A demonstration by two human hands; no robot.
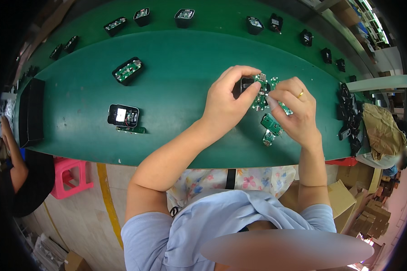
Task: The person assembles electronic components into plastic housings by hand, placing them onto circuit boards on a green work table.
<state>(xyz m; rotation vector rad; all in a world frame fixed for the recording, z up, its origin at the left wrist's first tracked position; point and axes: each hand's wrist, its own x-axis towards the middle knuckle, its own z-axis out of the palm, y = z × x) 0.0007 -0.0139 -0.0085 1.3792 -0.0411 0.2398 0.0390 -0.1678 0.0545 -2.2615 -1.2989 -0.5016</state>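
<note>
The left hand [225, 103] pinches a circuit board [260, 103] by a black case [247, 83]; the right hand [297, 110] bunches its fingertips beside it, hold unclear; loose boards [270, 122] lie near its thumb.

An electronics assembly workshop: long green bench [181, 108], bare circuit boards [271, 123], black housings [254, 30], stacked cardboard boxes [375, 217].

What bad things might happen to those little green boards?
The green board by the left hand might slip. The right hand could bump the nearby boards on the table. The long board beside the open black case might get nudged.
</note>
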